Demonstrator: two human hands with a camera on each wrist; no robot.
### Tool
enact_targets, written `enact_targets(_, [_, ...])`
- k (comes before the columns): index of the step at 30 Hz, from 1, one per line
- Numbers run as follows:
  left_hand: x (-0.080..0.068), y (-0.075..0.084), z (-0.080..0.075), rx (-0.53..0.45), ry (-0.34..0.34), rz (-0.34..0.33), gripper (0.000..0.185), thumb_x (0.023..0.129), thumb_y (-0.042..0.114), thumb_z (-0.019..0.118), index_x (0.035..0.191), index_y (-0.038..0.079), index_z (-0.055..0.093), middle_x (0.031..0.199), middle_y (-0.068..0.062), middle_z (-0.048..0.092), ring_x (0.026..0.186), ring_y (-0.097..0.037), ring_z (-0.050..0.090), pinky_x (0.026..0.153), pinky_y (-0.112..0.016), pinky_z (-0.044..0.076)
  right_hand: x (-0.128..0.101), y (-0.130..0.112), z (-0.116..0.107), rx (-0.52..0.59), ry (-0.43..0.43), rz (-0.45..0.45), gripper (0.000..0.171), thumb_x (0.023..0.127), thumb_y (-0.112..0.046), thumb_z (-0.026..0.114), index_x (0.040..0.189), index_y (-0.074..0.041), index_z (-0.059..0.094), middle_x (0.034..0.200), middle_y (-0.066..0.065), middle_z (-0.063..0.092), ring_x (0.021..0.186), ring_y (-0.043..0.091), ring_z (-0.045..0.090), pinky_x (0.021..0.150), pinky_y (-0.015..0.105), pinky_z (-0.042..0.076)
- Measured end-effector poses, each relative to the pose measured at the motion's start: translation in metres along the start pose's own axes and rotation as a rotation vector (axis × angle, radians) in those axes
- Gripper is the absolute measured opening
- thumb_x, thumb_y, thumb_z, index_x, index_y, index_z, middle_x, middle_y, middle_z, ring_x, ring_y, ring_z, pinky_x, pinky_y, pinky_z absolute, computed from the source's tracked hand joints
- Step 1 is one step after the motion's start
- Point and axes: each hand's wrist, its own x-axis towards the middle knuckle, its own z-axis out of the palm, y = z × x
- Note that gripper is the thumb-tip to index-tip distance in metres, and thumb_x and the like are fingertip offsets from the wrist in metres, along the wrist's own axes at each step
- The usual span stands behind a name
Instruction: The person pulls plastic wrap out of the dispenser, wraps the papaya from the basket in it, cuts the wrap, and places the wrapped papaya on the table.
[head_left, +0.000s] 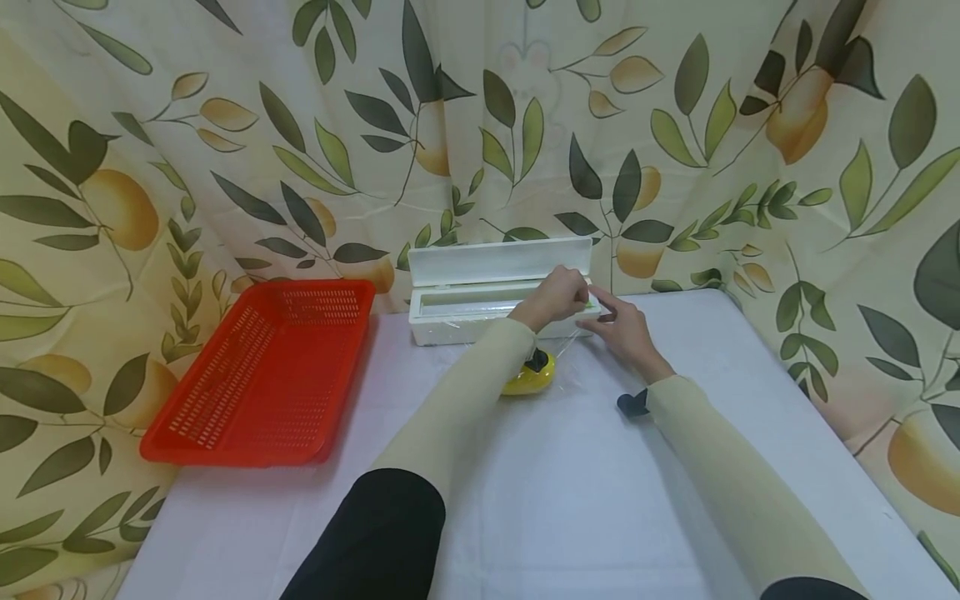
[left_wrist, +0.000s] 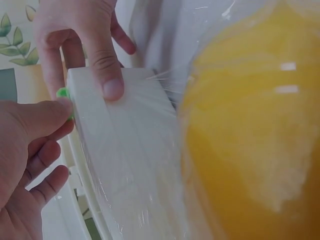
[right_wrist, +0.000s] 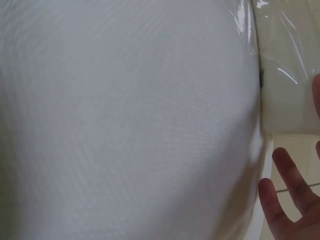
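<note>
A white cling-film dispenser box [head_left: 465,321] stands at the back of the table with its lid [head_left: 498,258] up. My left hand [head_left: 558,293] is at its right end; in the left wrist view its thumb [left_wrist: 40,117] presses a small green slider [left_wrist: 63,94] and the fingers curl below. My right hand [head_left: 626,329] holds the same end, thumb [left_wrist: 107,75] on the box top. Clear film [left_wrist: 140,165] runs down from the box over a yellow round object [head_left: 528,382], which fills the right of the left wrist view [left_wrist: 250,125].
A red perforated basket [head_left: 262,375] lies at the left of the white-covered table [head_left: 570,483]. A leaf-and-lemon curtain [head_left: 150,167] hangs behind and at both sides. The right wrist view shows mostly the tablecloth [right_wrist: 125,120] and the box side [right_wrist: 290,100].
</note>
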Motion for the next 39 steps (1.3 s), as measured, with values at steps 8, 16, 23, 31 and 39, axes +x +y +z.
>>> enact_targets(8, [-0.003,-0.004,-0.005,0.030,-0.004,0.032,0.012,0.096,0.009,0.072,0.104,0.009,0.080,0.100,-0.003,0.077,0.090,-0.014,0.067,0.082,-0.018,0.051,0.002,-0.002,0.000,0.009,0.000,0.015,0.080,0.092,-0.028,0.080,0.160,-0.023,0.038,0.158,0.018,0.043,0.118,0.040,0.065,0.086,0.042,0.056])
enact_targets(16, [-0.008,-0.011,-0.007,0.014,0.002,0.037,0.011,0.095,0.007,0.072,0.101,0.010,0.081,0.097,-0.002,0.077,0.086,-0.013,0.064,0.078,-0.018,0.049,0.001,-0.003,-0.004,-0.002,0.003,0.027,0.079,0.092,-0.026,0.080,0.160,-0.023,0.038,0.155,0.019,0.046,0.117,0.039,0.065,0.083,0.038,0.056])
enact_targets(23, [-0.011,-0.016,-0.006,0.012,0.015,0.022,0.011,0.095,0.008,0.072,0.101,0.010,0.081,0.097,-0.001,0.077,0.086,-0.012,0.064,0.080,-0.019,0.050,0.002,-0.007,-0.003,0.006,-0.015,0.027,0.078,0.093,-0.023,0.078,0.160,-0.021,0.038,0.155,0.021,0.046,0.117,0.042,0.064,0.092,0.048,0.055])
enact_targets(31, [-0.010,-0.015,-0.002,-0.015,0.025,0.053,0.014,0.094,0.003,0.069,0.087,0.008,0.080,0.083,0.000,0.073,0.072,-0.010,0.054,0.070,-0.018,0.045,-0.001,-0.006,-0.008,0.021,-0.067,0.057,0.085,0.092,-0.033,0.079,0.162,-0.025,0.032,0.161,0.018,0.039,0.122,0.039,0.062,0.091,0.043,0.055])
enact_targets(39, [-0.013,-0.016,-0.003,-0.010,0.014,0.039,0.014,0.095,0.004,0.068,0.087,0.007,0.079,0.082,0.000,0.072,0.071,-0.010,0.052,0.069,-0.018,0.044,0.000,-0.006,-0.004,0.013,-0.031,0.031,0.080,0.092,-0.034,0.078,0.160,-0.023,0.038,0.157,0.019,0.044,0.116,0.039,0.066,0.082,0.037,0.055])
